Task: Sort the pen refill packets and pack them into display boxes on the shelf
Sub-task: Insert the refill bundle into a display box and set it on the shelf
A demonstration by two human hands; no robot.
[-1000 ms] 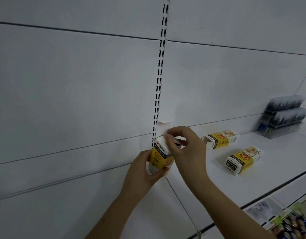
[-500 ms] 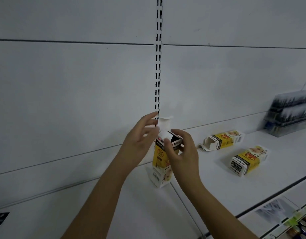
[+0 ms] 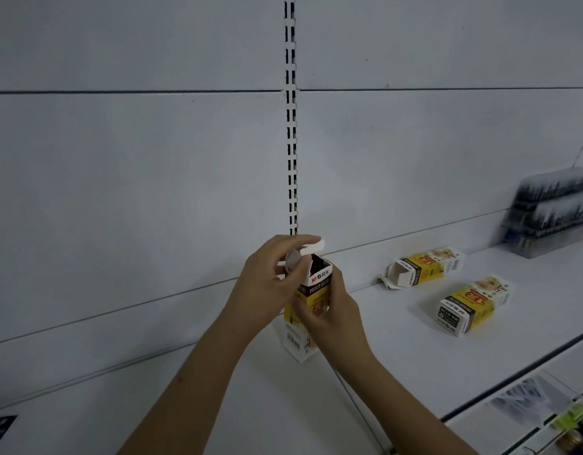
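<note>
A yellow and white box [image 3: 311,310] stands upright on the white shelf [image 3: 398,349], its top open. The right hand [image 3: 329,310] curls around its front. The left hand [image 3: 270,287] pinches the raised white lid flap [image 3: 314,247]. Two more boxes [image 3: 424,267] [image 3: 470,305] lie well apart to the right.

White shelf [image 3: 398,372], backed by a panelled wall. Standing upright on it near the middle, a yellow box [image 3: 298,343], top open. To the right, lying flat: an opened box [image 3: 421,269] by the wall, a closed box [image 3: 470,305] nearer the edge. Far right, blurred stacked packets [image 3: 552,211].
</note>
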